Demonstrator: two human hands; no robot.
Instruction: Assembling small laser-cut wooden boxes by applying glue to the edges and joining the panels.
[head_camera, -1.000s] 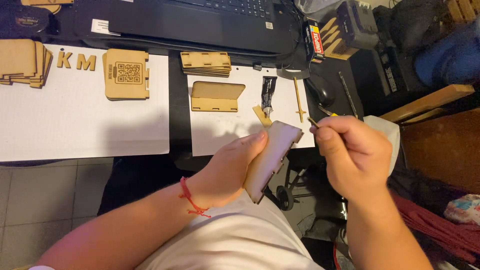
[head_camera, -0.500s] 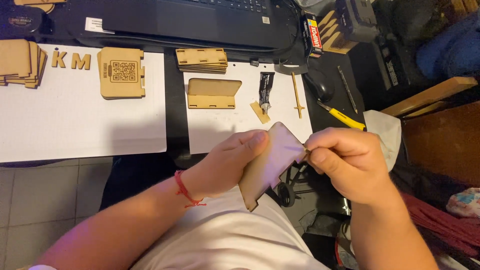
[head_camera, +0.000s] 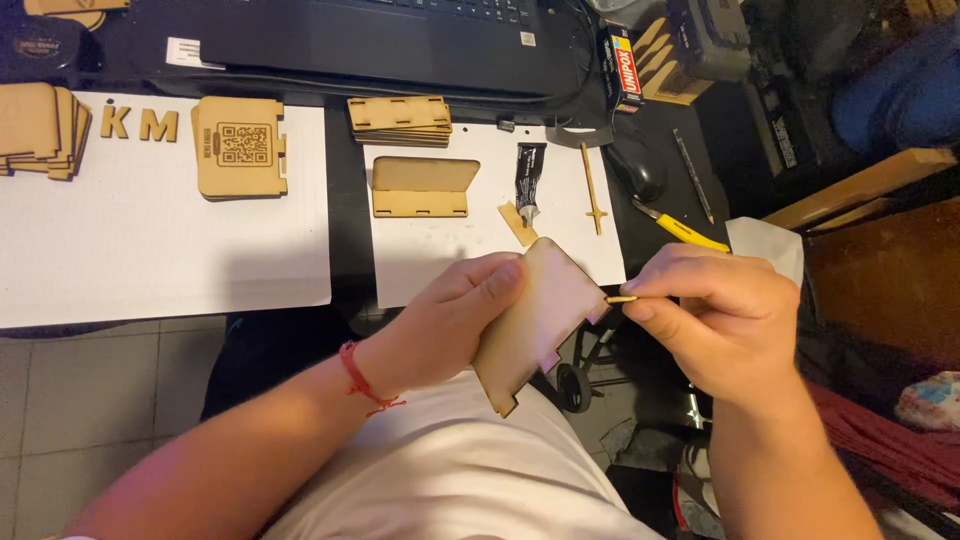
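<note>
Left hand (head_camera: 450, 320) clasps a flat tan notched wooden panel (head_camera: 535, 320); right hand (head_camera: 715, 325) pinches a thin wooden stick (head_camera: 620, 299) at its edge; more cut pieces wait on the tabletop (head_camera: 160, 250).

Warm dim light, dark edges, sharp centre, soft shadows

Bare forearms, a red string bracelet (head_camera: 362, 380) on the left wrist, white shirt (head_camera: 450, 480).

Small red, black and white box (head_camera: 622, 68): far edge of my desk, right of the laptop. White label (head_camera: 187, 52): rectangular, on the laptop's near left corner. Black glue tube (head_camera: 529, 180) with white print: lying on the right-hand white sheet.
</note>
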